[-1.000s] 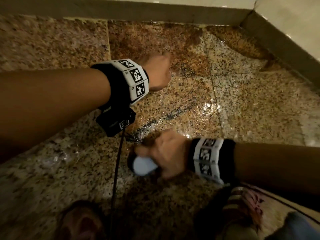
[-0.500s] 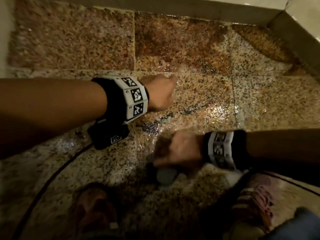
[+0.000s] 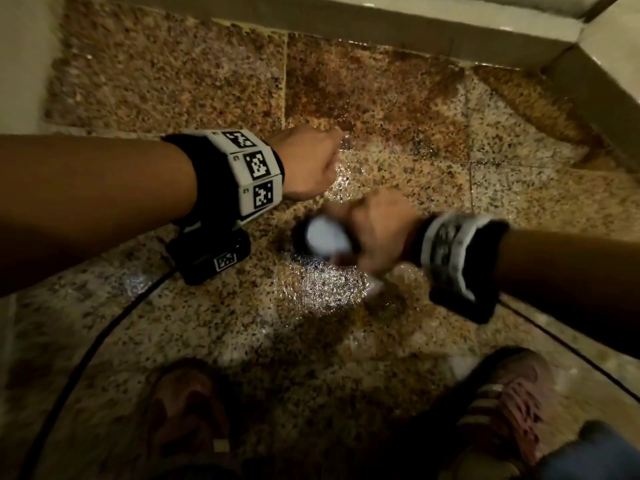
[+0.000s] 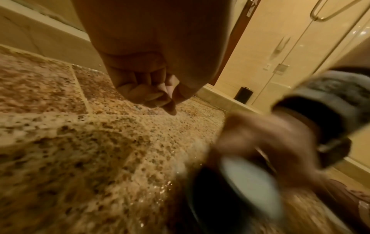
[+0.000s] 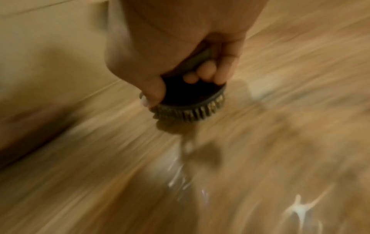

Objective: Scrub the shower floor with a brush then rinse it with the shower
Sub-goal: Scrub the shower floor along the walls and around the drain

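My right hand [image 3: 375, 233] grips the round dark bristle brush [image 5: 190, 102] low over the wet speckled granite shower floor [image 3: 398, 188]; my left hand [image 3: 308, 164] is fisted, empty. I judge scrubbing unfinished, rinsing untouched.

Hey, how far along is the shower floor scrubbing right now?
Partly done: the shower floor glistens wet around the hands. In hand: the right hand grips the brush, blurred mid-stroke; the left hand is curled, holding nothing. Left: brown staining near the wall, then rinsing.
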{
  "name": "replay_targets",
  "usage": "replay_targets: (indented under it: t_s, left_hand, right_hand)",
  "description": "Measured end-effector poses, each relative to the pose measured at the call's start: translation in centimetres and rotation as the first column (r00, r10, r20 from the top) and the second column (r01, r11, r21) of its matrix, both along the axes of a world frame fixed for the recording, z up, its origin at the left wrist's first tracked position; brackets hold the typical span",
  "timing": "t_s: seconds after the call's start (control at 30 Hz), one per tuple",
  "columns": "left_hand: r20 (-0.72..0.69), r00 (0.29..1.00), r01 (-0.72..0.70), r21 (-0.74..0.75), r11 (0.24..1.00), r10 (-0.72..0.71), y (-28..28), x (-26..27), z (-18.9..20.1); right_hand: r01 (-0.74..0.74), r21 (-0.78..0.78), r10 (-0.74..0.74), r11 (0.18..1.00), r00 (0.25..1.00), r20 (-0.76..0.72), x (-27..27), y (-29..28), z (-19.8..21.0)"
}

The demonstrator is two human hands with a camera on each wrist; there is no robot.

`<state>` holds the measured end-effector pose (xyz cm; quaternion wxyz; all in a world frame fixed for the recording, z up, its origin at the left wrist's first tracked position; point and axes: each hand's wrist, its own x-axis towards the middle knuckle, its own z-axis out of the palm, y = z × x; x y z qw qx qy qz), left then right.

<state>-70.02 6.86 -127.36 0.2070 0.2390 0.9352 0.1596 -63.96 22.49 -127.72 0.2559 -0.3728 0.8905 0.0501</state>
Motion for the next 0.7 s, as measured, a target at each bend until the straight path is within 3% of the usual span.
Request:
replay_targets:
  t_s: [0.07, 0.1, 0.23, 0.3, 0.37, 0.4, 0.47, 0.5, 0.57, 0.63, 0.7]
  left_hand:
    - [0.002, 1.000, 0.003, -0.017, 1.000, -0.003, -0.1, -0.3, 0.2]
    - [-0.013, 1.000, 0.002, -0.033, 0.999, -0.003, -0.3, -0.7, 0.5]
    - [-0.057, 0.997, -0.057, 0.010, 0.998, 0.057, -0.5, -2.8, 1.5]
    - [-0.078, 0.991, -0.109, 0.035, 0.993, 0.111, -0.8, -3.7, 1.8]
    - [-0.083, 0.984, -0.155, 0.047, 0.987, 0.159, -1.4, -4.2, 2.0]
    - [-0.088, 0.981, -0.168, 0.043, 0.985, 0.171, -1.7, -4.3, 2.0]
    - [-0.097, 0.979, -0.174, 0.040, 0.984, 0.177, -1.9, -4.5, 2.0]
    - [-0.096, 0.980, -0.173, 0.036, 0.984, 0.175, -1.9, -4.6, 2.1]
    - [-0.090, 0.980, -0.173, 0.045, 0.984, 0.177, -1.7, -4.7, 2.4]
    - [-0.095, 0.978, -0.182, 0.062, 0.981, 0.187, -1.2, -5.0, 2.7]
    - [-0.101, 0.975, -0.191, 0.076, 0.979, 0.198, -0.7, -5.1, 2.8]
  right_hand:
    - [0.202, -0.022, -0.203, 0.979, 0.970, -0.132, -2.7, 0.9, 0.1]
    - [0.203, -0.030, -0.205, 0.979, 0.968, -0.148, -2.5, 1.0, 0.0]
    - [-0.092, 0.005, 0.090, 0.996, 0.981, 0.170, 5.2, -1.0, 0.0]
    - [-0.080, -0.079, 0.095, 0.994, 0.975, 0.202, 4.7, -0.8, -0.2]
    - [-0.030, -0.028, 0.033, 0.999, 0.991, 0.127, 1.1, 0.1, -0.1]
    - [0.070, -0.005, -0.069, 0.998, 0.997, 0.035, -0.9, 0.8, 0.1]
    - [0.269, -0.012, -0.268, 0.963, 0.952, -0.145, -3.4, 1.8, 0.5]
    - [0.281, -0.020, -0.280, 0.960, 0.946, -0.163, -3.2, 1.7, 0.5]
    - [0.102, 0.013, -0.103, 0.995, 0.995, 0.011, 0.4, 0.6, 0.3]
    - [-0.145, -0.011, 0.142, 0.989, 0.951, 0.276, 5.4, -0.8, 0.6]
    - [-0.233, -0.047, 0.236, 0.971, 0.917, 0.321, 6.3, -1.2, 0.5]
